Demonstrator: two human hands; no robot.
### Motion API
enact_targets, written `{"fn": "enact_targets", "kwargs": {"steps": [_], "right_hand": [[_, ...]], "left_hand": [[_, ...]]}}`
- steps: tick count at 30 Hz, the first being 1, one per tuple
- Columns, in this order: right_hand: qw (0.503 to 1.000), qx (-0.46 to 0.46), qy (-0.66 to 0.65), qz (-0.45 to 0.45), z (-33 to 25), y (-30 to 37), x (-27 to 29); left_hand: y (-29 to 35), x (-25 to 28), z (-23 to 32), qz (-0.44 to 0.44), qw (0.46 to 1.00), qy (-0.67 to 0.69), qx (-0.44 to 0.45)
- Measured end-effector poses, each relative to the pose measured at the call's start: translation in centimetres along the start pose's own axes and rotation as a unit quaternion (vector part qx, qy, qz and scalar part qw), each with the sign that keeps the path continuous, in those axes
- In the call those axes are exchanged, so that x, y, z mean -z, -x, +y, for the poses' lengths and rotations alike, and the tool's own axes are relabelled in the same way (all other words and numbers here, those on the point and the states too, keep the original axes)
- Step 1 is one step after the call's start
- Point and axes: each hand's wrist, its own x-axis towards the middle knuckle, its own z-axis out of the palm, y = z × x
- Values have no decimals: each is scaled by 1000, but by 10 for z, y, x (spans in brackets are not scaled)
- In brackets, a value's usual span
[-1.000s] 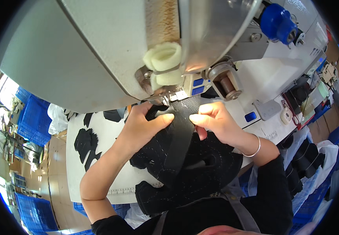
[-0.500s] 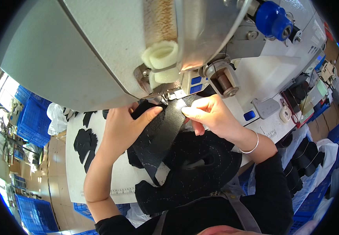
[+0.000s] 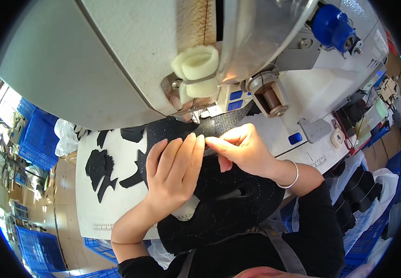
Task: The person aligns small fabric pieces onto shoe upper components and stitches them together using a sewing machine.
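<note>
A black, mesh-textured piece of material [image 3: 163, 129] lies under the presser foot [image 3: 195, 116] of a large white sewing machine [image 3: 117, 69]. My left hand [image 3: 172, 169] rests flat on its near part, fingers stretched out side by side and pointing at the foot. Just right of those fingertips, my right hand [image 3: 249, 150] pinches the near edge of the piece between thumb and forefinger. Below both hands, a thick black fabric piece [image 3: 219, 215] with pale thread bits and an opening spreads over the table edge towards my body. My hands hide part of the mesh piece.
Black cut scraps [image 3: 99, 164] lie on the white table [image 3: 89, 208] at left. A brown bobbin [image 3: 271, 99] sits in a bracket right of the needle. Blue crates [image 3: 40, 250] stand at left. Dark rolled pieces [image 3: 360, 187] fill a plastic-lined crate at right.
My left hand has moved right and flattened its fingers over the material, which was folded up before. The mesh piece now lies spread under the foot. My right hand has shifted slightly down.
</note>
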Motion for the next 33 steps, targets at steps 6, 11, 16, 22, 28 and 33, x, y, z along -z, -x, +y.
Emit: {"fn": "enact_targets", "kwargs": {"steps": [6,11,16,22,28,33], "right_hand": [[825,343,449,16,-25,17,14],[698,401,588,76,-21,2,30],[675,469,564,82,-13,-1,31],[658,475,577,92,-14,2,21],[625,490,590,148,-3,0,7],[628,487,581,176,-6,0,11]], "left_hand": [[-9,-4,-13,39,994,90,38],[-15,-8,-24,64,988,121,76],[-18,-12,-26,66,976,168,120],[-12,-25,-36,88,969,184,141],[1,-42,-44,73,906,335,246],[-11,-8,-40,16,988,111,105]]}}
